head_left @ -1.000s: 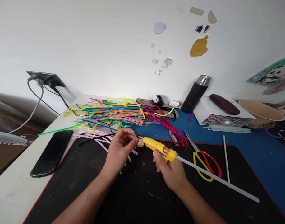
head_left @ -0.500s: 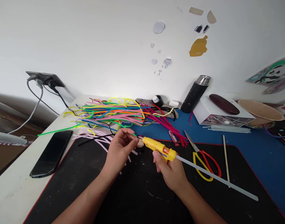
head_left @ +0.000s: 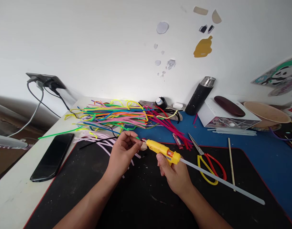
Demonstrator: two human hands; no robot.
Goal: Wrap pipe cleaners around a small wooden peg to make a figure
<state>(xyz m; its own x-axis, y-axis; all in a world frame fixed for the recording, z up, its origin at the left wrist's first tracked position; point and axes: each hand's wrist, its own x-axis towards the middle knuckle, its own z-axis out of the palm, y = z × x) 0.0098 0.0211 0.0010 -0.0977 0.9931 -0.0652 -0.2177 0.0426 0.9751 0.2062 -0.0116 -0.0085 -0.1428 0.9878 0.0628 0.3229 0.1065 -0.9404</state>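
Observation:
My right hand (head_left: 175, 175) is wrapped round a yellow glue gun (head_left: 157, 148), from whose back a long translucent glue stick (head_left: 222, 181) sticks out to the lower right. The gun's nozzle points left, close to the fingertips of my left hand (head_left: 124, 152). Those fingers are pinched on a small dark piece, mostly hidden, that I cannot make out. A thin black stem (head_left: 95, 142) reaches left from behind this hand. Colourful pipe cleaners (head_left: 117, 114) lie in a heap beyond both hands.
Scissors (head_left: 204, 156) and a thin wooden stick (head_left: 231, 163) lie right on the black mat (head_left: 133, 197). A phone (head_left: 52, 157) rests at the left. Towards the wall stand a black flask (head_left: 199, 97) and a white box (head_left: 208, 114); magenta pipe cleaners (head_left: 166, 124) lie nearer.

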